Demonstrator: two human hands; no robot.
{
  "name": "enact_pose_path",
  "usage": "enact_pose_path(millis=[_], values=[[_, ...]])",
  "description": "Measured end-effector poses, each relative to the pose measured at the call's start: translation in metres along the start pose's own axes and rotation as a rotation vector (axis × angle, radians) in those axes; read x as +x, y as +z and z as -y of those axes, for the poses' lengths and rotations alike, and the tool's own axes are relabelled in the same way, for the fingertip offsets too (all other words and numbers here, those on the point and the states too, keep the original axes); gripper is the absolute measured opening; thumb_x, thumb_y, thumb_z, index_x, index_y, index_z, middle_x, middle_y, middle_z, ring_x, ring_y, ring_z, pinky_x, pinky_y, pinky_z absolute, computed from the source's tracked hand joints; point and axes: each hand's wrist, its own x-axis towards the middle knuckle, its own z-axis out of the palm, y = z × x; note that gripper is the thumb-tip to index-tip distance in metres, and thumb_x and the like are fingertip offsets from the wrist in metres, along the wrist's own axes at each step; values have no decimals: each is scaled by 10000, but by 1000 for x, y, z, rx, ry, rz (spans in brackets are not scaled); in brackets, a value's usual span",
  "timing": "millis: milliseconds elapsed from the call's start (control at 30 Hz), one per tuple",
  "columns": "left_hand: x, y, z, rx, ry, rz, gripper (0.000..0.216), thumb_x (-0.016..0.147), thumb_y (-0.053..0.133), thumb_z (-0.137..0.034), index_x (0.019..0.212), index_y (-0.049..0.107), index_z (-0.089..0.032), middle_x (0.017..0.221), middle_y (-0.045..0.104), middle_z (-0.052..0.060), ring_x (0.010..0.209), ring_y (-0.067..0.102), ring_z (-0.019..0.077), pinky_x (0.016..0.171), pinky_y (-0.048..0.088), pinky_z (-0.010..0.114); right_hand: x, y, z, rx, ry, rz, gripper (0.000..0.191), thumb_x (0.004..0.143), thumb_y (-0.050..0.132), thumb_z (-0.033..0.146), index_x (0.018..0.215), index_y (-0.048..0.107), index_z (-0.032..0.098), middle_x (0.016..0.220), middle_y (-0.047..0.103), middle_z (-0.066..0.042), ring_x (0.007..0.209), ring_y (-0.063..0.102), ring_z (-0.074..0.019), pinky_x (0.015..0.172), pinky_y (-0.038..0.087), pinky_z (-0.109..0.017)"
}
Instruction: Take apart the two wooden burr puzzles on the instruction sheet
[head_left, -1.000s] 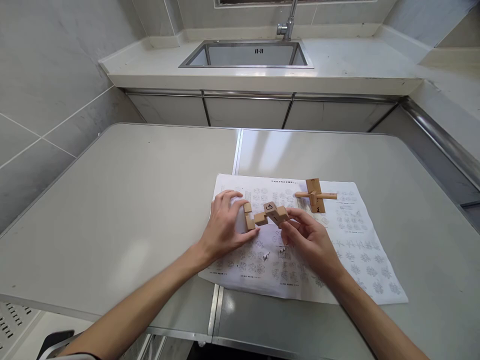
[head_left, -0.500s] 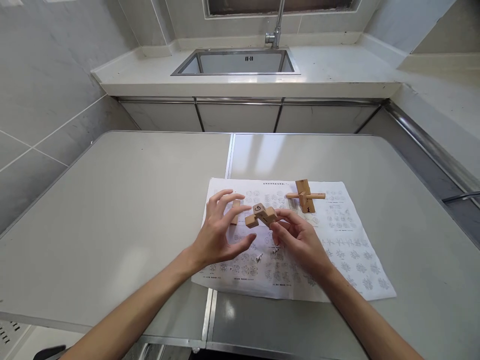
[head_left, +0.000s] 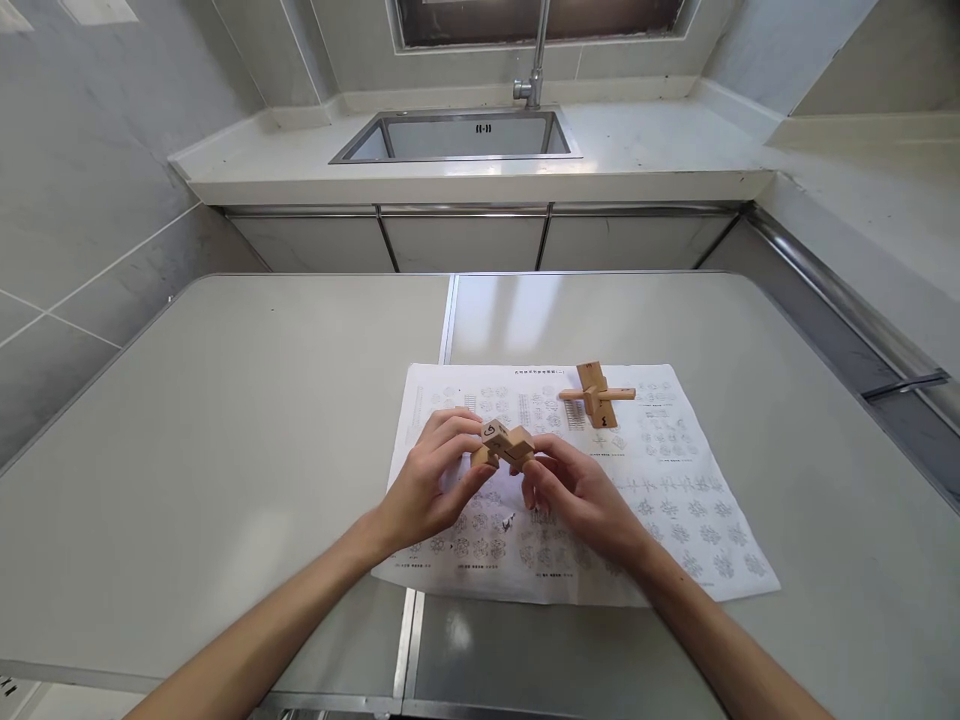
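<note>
Between my hands, above the sheet, is a small cluster of interlocking wooden puzzle pieces (head_left: 504, 441) with dark marks on its faces. My left hand (head_left: 439, 475) grips its left end between thumb and fingers. The right end is pinched by my right hand (head_left: 581, 490). Under both hands lies a white printed instruction sheet (head_left: 694, 530) covered with small diagrams. Farther back on the sheet, to the right, rests a cross-shaped wooden assembly (head_left: 598, 394) of a flat marked piece and a thin rod.
A pale folding table (head_left: 225, 450) with a metal seam down its middle holds the sheet. A tiny black-and-white scrap (head_left: 508, 521) lies on the paper. Beyond the table stand a white counter (head_left: 637, 140), a steel sink (head_left: 457, 145) and a faucet (head_left: 535, 85).
My left hand has closed from an open pose onto the left end of the wooden pieces. The cluster has shifted slightly left and down in view; the camera view has also moved a little.
</note>
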Motion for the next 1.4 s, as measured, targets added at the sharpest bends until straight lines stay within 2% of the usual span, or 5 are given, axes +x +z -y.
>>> enact_pose_path(millis=[167, 533, 800, 1233, 1400], values=[[-1, 0, 1, -14, -14, 28, 122, 1081, 582, -303, 1052, 672, -226, 1062, 720, 80, 1153, 622, 259, 1123, 502, 518, 1, 2, 2, 94, 4, 65, 332, 1094, 524, 546, 1117, 625, 230, 985, 670, -42, 682, 629, -144, 610, 514, -285], [-3, -4, 6, -38, 31, 54, 126, 1090, 568, -296, 1147, 649, -217, 1109, 705, 98, 1140, 614, 259, 1091, 518, 495, 2, 5, 10, 347, 83, 270, 400, 1117, 485, 533, 980, 603, 176, 799, 603, -9, 597, 530, -116, 608, 462, -275], [-7, -2, 7, -22, 55, 44, 160, 1016, 662, -165, 1160, 634, -229, 1104, 727, 86, 1125, 615, 260, 1026, 548, 462, -1, 7, -1, 506, 151, 346, 423, 1116, 487, 513, 902, 599, 167, 676, 560, 22, 515, 493, -95, 550, 413, -244], [-9, 0, 2, 32, 24, 6, 104, 1001, 678, -175, 1090, 665, -227, 1034, 735, 80, 1066, 636, 261, 954, 564, 453, -4, 7, -1, 282, 71, 238, 383, 1109, 497, 531, 961, 582, 188, 644, 522, 47, 546, 462, -117, 607, 423, -271], [-9, 1, 2, 62, -11, -19, 38, 999, 671, -187, 1002, 668, -225, 1003, 740, 77, 1038, 655, 256, 939, 568, 445, -5, 15, 8, 7, -46, 156, 374, 1090, 516, 489, 838, 525, 213, 677, 482, 37, 609, 419, -131, 607, 360, -273]])
